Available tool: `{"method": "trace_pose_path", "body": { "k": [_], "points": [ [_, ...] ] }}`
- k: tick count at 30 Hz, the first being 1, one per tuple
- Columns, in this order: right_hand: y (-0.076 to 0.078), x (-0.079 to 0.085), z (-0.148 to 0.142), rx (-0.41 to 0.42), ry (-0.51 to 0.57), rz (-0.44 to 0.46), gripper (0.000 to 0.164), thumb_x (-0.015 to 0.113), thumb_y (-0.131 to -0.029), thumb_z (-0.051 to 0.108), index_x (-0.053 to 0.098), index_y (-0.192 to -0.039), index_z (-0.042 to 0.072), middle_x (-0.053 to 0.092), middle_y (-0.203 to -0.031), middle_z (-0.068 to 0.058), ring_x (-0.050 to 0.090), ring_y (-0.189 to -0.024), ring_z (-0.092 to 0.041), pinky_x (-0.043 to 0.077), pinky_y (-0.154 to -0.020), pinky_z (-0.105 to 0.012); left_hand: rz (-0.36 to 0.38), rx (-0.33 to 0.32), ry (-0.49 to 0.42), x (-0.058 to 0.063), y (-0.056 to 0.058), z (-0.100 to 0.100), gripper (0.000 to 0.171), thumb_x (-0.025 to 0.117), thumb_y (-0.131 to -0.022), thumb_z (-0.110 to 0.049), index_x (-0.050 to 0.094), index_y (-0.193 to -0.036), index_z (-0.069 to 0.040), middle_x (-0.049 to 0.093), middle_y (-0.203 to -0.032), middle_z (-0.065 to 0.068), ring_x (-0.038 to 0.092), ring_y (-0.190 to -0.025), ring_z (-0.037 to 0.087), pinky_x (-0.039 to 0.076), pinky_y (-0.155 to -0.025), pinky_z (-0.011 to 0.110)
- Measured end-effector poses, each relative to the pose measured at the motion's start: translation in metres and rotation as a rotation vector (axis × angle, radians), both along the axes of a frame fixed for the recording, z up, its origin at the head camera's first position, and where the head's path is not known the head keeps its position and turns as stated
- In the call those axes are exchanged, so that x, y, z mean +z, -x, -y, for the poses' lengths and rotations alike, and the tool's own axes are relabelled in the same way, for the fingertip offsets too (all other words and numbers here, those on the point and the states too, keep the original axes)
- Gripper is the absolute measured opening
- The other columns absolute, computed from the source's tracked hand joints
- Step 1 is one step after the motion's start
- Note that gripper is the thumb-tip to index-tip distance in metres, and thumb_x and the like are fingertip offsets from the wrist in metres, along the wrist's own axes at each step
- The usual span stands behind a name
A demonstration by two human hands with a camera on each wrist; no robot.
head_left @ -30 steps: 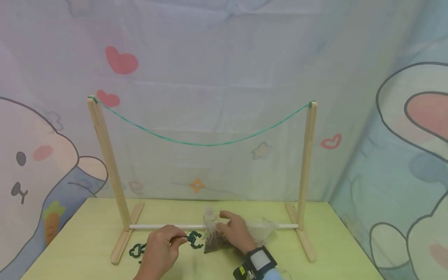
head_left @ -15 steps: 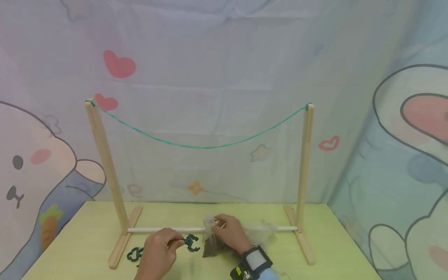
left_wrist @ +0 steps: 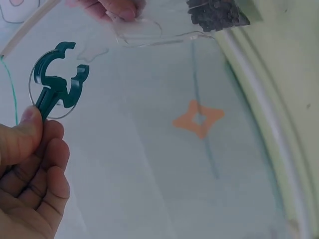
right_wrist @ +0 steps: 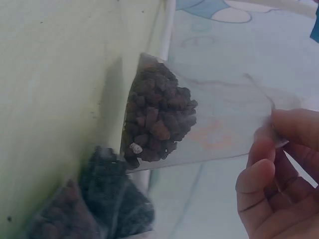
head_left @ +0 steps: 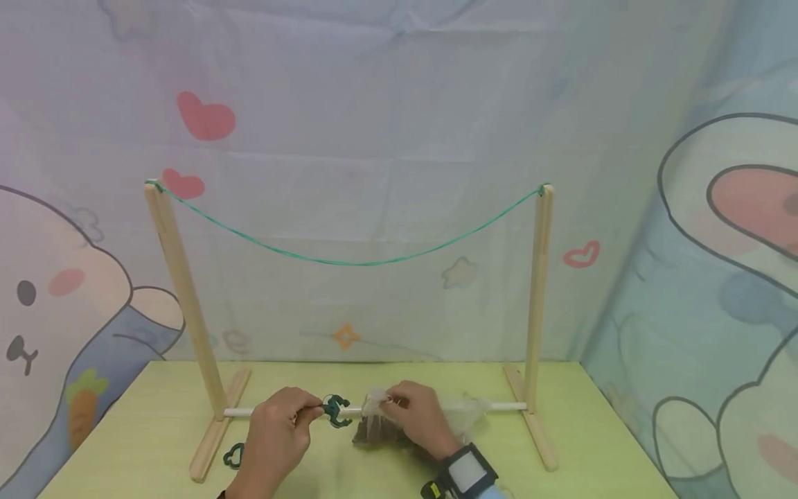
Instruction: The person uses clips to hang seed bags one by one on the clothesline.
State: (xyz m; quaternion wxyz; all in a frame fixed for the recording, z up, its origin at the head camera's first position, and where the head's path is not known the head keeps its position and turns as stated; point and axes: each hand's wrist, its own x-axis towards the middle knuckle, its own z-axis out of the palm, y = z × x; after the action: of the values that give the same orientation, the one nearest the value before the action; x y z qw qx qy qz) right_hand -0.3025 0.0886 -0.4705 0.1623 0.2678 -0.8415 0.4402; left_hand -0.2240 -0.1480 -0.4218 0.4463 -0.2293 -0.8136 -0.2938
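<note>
My left hand [head_left: 278, 433] pinches the handles of a green spring clip [left_wrist: 56, 82] between thumb and forefinger. The clip's jaws stand apart with nothing in them, and a thin wire ring loops around it. My right hand [head_left: 416, 416] pinches the top of a clear bag [right_wrist: 224, 119] with dark reddish-brown stones [right_wrist: 157, 112] gathered at its bottom. In the head view the bag hangs just right of the clip, in front of the white crossbar.
Two wooden posts [head_left: 187, 298] hold a sagging green cord [head_left: 349, 263] above a white crossbar [head_left: 508, 407]. More filled bags [right_wrist: 117, 194] lie on the table [head_left: 561, 443] beside the right hand. Another green clip [head_left: 233, 456] lies left of the left hand.
My left hand has raised the clip a little, up to crossbar height in the head view. My right fingers have closed on the bag's top and lifted it slightly.
</note>
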Motion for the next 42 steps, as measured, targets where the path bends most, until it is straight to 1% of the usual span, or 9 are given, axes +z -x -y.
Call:
{"method": "trace_pose_path", "body": {
  "k": [5,9,12,17,23,28,32,37,42],
  "points": [
    [-0.001,0.016,-0.001,0.001,0.075,-0.111,0.005,0.076,-0.093,0.009,0.078,-0.089,0.007,0.073,-0.086,0.0,0.063,-0.075,-0.004,0.055,-0.068,-0.022,-0.071,0.006,0.046,0.031,0.004,0.009,0.024,0.085,-0.073,0.009,0.075,-0.086,-0.007,0.069,-0.08,0.001,0.063,-0.069,0.011,0.047,-0.061,0.018],
    [-0.001,0.038,0.0,0.025,0.102,-0.198,0.004,0.077,-0.091,0.004,0.08,-0.091,0.008,0.073,-0.086,-0.001,0.059,-0.072,-0.002,0.054,-0.066,-0.022,-0.161,-0.011,0.074,0.058,0.012,0.017,0.018,0.082,-0.079,0.007,0.075,-0.091,-0.004,0.068,-0.084,0.004,0.063,-0.074,0.015,0.046,-0.068,0.018],
    [-0.001,0.058,0.002,0.056,0.111,-0.248,0.006,0.077,-0.09,0.002,0.08,-0.093,0.007,0.072,-0.083,-0.002,0.055,-0.068,-0.001,0.051,-0.062,-0.022,-0.229,-0.021,0.095,0.08,0.019,0.022,0.016,0.081,-0.081,0.007,0.075,-0.092,-0.003,0.069,-0.084,0.006,0.064,-0.076,0.018,0.047,-0.071,0.02],
    [0.0,0.089,0.009,0.099,0.116,-0.283,0.006,0.076,-0.091,0.001,0.079,-0.095,0.004,0.07,-0.079,-0.003,0.054,-0.063,-0.001,0.05,-0.059,-0.021,-0.308,-0.021,0.113,0.112,0.03,0.024,0.017,0.081,-0.081,0.008,0.075,-0.093,-0.002,0.068,-0.085,0.009,0.064,-0.079,0.023,0.05,-0.071,0.028],
    [0.003,0.118,0.021,0.104,0.102,-0.305,0.004,0.074,-0.092,0.003,0.079,-0.092,0.003,0.067,-0.074,-0.002,0.053,-0.062,-0.003,0.048,-0.061,-0.021,-0.343,-0.001,0.117,0.145,0.042,0.025,0.011,0.08,-0.083,0.007,0.075,-0.089,-0.001,0.068,-0.08,0.012,0.063,-0.074,0.027,0.051,-0.065,0.038],
    [0.009,0.133,0.033,0.087,0.105,-0.32,0.006,0.074,-0.093,0.005,0.08,-0.092,0.005,0.066,-0.071,-0.001,0.052,-0.059,-0.003,0.046,-0.059,-0.021,-0.359,0.032,0.107,0.161,0.049,0.028,0.01,0.079,-0.084,0.009,0.074,-0.088,0.001,0.069,-0.08,0.014,0.064,-0.073,0.03,0.052,-0.062,0.044],
    [0.014,0.142,0.042,0.066,0.114,-0.334,0.006,0.074,-0.093,0.003,0.08,-0.092,0.004,0.067,-0.07,-0.002,0.053,-0.058,-0.005,0.046,-0.058,-0.021,-0.345,0.065,0.115,0.169,0.056,0.03,0.006,0.077,-0.087,0.008,0.075,-0.091,0.004,0.07,-0.082,0.017,0.065,-0.076,0.033,0.054,-0.064,0.046],
    [0.02,0.151,0.053,0.027,0.124,-0.354,0.008,0.073,-0.092,0.001,0.08,-0.09,0.002,0.068,-0.071,-0.005,0.053,-0.059,-0.008,0.045,-0.059,-0.02,-0.296,0.085,0.138,0.172,0.067,0.032,0.004,0.076,-0.089,0.007,0.073,-0.09,0.005,0.068,-0.08,0.018,0.065,-0.077,0.035,0.055,-0.067,0.047],
    [0.029,0.154,0.062,-0.037,0.116,-0.379,0.008,0.073,-0.091,0.002,0.08,-0.089,0.002,0.071,-0.074,-0.007,0.056,-0.061,-0.011,0.047,-0.06,-0.02,-0.223,0.097,0.142,0.173,0.072,0.032,0.005,0.076,-0.088,0.01,0.073,-0.087,0.005,0.069,-0.08,0.018,0.066,-0.077,0.036,0.056,-0.068,0.047]
  ]
}}
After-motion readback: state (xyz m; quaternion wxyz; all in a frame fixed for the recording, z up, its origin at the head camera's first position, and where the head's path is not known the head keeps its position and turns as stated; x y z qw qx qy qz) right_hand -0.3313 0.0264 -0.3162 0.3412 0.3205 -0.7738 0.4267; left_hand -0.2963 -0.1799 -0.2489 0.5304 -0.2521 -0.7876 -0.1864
